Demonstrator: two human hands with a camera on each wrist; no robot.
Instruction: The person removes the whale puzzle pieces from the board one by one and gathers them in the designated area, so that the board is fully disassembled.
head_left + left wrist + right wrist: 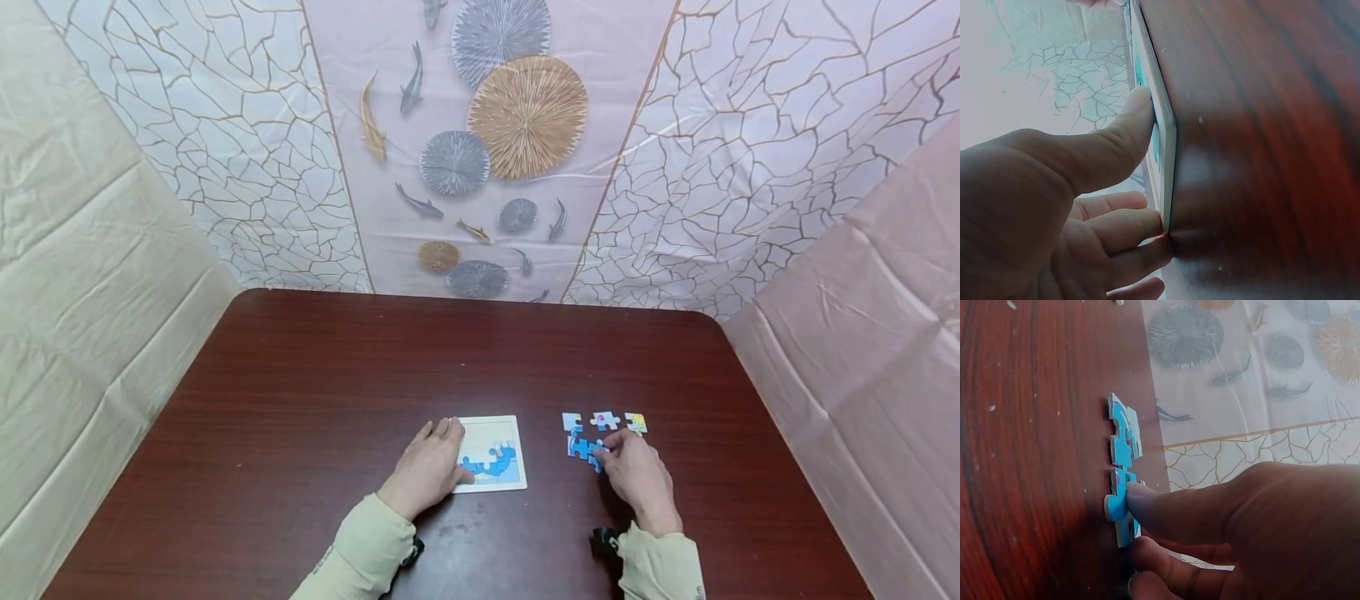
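Observation:
A pale-framed puzzle board (484, 421) lies on the table, with blue pieces filling its lower part. My left hand (429, 467) rests over the board's left side. In the left wrist view, its thumb (1138, 103) lies on the board's top and its other fingers (1135, 228) reach the edge. To the right, my right hand (639, 475) pinches a blue puzzle piece (597, 460), low over the table. The right wrist view shows the thumb on the face of this piece (1115, 503), which overlaps another blue piece (1120, 447) there.
Loose puzzle pieces lie around the right hand: a light blue one (572, 422), a pinkish one (604, 420) and a yellow one (636, 422). The dark red-brown table (337, 375) is bordered by patterned cloth at the back (262, 167) and plain cloth at the sides.

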